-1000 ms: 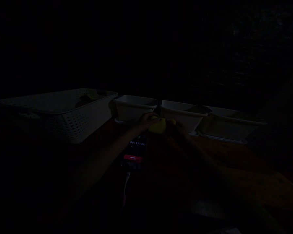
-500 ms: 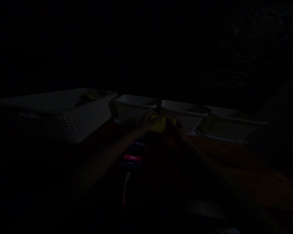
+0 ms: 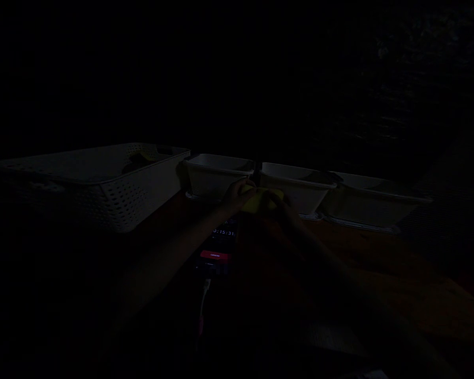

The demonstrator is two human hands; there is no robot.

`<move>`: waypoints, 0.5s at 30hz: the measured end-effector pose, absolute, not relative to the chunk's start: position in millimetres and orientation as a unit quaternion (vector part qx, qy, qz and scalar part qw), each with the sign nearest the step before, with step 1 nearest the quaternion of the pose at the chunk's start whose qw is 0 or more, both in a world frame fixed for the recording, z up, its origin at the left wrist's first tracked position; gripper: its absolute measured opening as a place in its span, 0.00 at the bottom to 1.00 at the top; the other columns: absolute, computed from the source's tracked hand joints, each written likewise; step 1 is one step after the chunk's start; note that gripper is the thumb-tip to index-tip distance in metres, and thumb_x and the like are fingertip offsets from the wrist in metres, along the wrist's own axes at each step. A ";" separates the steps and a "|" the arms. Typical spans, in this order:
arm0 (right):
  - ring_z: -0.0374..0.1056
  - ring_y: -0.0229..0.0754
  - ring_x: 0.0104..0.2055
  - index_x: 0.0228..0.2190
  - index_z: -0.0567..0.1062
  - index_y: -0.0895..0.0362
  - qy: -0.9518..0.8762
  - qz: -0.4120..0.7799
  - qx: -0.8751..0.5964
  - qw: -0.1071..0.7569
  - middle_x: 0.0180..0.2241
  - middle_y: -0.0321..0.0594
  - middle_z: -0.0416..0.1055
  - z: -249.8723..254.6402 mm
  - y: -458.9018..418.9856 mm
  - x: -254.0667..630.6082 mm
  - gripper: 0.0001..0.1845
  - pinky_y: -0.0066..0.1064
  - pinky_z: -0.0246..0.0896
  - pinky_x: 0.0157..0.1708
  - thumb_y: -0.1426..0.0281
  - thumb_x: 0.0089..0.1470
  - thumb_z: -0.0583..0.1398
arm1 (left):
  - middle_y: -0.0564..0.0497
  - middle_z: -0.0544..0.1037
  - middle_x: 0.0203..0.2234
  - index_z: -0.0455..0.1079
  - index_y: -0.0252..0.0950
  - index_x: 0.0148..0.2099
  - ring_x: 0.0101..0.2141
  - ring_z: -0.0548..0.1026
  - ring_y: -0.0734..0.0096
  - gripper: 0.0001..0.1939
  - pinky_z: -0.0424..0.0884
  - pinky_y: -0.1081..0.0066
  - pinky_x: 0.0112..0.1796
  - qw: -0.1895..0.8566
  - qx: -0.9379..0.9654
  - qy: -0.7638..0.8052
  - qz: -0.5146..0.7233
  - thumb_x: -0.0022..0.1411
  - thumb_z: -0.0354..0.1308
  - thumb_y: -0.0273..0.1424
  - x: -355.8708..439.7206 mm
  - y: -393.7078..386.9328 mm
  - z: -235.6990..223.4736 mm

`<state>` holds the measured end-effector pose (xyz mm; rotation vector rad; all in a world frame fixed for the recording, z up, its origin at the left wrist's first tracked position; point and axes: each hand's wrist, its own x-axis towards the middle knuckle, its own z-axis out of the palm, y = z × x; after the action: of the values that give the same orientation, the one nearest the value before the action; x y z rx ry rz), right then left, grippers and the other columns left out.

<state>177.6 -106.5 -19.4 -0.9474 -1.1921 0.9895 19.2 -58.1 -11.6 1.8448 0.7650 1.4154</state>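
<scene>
Judged step: two-handed handling of a yellow piece (image 3: 254, 203), too dark to identify. Left hand (image 3: 234, 197) and right hand (image 3: 285, 209) were closed on its ends, near the middle tub (image 3: 308, 195). Regripping likely called for one hand's release.

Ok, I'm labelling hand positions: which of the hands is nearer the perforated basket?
Left. The left hand is to the right of the perforated basket, holding the yellow object; the right hand holds it from farther right.
</scene>
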 end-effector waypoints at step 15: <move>0.67 0.38 0.28 0.30 0.71 0.58 -0.586 0.372 -0.431 0.576 0.29 0.38 0.70 -12.7 -105.0 192.5 0.20 0.27 0.63 0.26 0.55 0.42 0.63 | 0.51 0.73 0.33 0.70 0.35 0.39 0.36 0.71 0.70 0.12 0.65 0.69 0.40 0.355 0.799 0.229 0.427 0.51 0.61 0.34 0.7 -49.2 4.8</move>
<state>192.5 -105.0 -12.7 -1.0099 -1.3710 0.8714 0.7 -49.2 4.8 2.0651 0.5922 1.1041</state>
